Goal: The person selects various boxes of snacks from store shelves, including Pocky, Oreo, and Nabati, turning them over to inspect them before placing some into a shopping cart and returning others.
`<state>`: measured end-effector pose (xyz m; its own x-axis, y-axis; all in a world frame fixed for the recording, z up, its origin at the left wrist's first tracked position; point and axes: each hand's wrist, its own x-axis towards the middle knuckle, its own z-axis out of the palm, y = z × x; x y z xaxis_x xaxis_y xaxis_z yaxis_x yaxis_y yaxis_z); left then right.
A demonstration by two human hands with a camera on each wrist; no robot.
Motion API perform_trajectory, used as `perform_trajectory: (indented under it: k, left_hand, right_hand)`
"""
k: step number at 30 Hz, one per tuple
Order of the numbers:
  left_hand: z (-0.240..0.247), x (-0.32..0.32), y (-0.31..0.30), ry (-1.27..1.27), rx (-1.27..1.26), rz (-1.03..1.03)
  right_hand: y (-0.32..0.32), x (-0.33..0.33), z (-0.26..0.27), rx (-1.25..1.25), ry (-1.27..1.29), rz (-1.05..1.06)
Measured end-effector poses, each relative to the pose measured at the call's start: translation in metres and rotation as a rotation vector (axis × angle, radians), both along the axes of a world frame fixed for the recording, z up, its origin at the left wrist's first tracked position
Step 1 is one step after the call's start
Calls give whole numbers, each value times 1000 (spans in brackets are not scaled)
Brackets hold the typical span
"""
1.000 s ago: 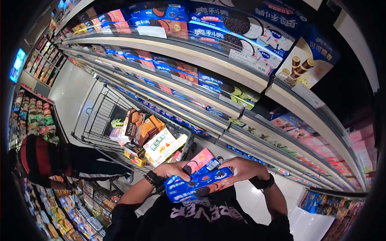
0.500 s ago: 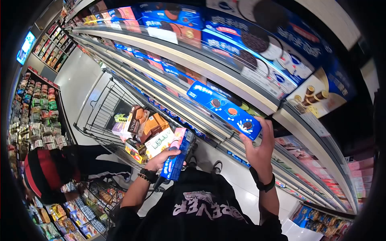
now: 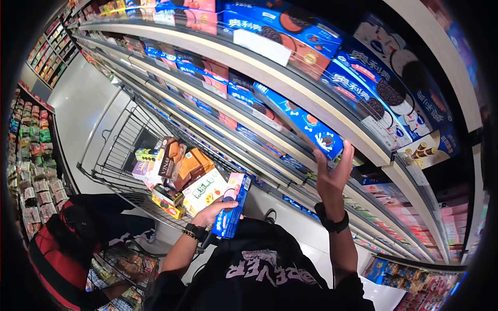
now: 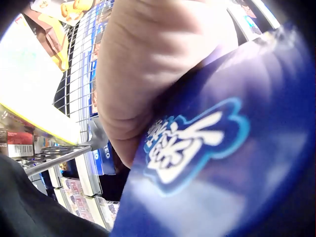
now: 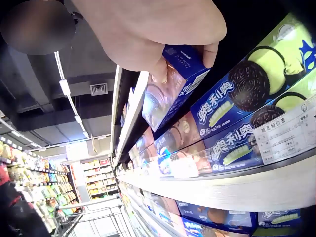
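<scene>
A long blue cookie box [image 3: 303, 120] is pinched at its near end by my right hand [image 3: 334, 179], its far end at a shelf opening. In the right wrist view the thumb and fingers of my right hand [image 5: 153, 29] grip that box [image 5: 173, 84] above a row of similar boxes [image 5: 173, 140]. My left hand [image 3: 211, 211] holds a blue and pink box [image 3: 230, 207] upright near the cart. Close up in the left wrist view, the left hand [image 4: 148, 64] curls over the blue box [image 4: 237, 148] with white lettering.
A wire cart [image 3: 111, 150] holding several packages stands at the left, beside the shelves. Long shelf edges [image 3: 249, 57] run across the view. A person in red and black [image 3: 57, 259] is at the lower left. A yellow-green cookie box [image 5: 261, 74] sits on the shelf.
The two boxes, together at first, came apart into separate hands. My right hand moved its box up and toward the shelf, while my left hand kept the other near the cart.
</scene>
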<state>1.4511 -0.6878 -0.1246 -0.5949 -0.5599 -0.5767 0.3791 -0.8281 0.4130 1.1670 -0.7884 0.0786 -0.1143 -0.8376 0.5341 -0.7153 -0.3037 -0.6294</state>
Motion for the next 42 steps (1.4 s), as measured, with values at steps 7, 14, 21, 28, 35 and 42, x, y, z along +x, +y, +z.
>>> perform_trajectory:
  k: [7,14,21,28,35,42]
  left_hand:
    - [-6,-3,18,34,-1,40]
    - [-21,13,38,27,73,78]
    - [-20,21,44,39,19,134]
    - [-9,27,29,47,15,243]
    - [8,24,-9,115,12,434]
    - [49,10,-26,-189,-389,363]
  right_hand:
    - [-36,22,0,23,90,-60]
    - [-71,21,-3,30,177,-99]
    - [-92,30,0,206,213,-93]
    - [-100,24,2,329,246,-38]
    - [-101,25,-2,242,244,-71]
    - [-49,38,17,133,260,40]
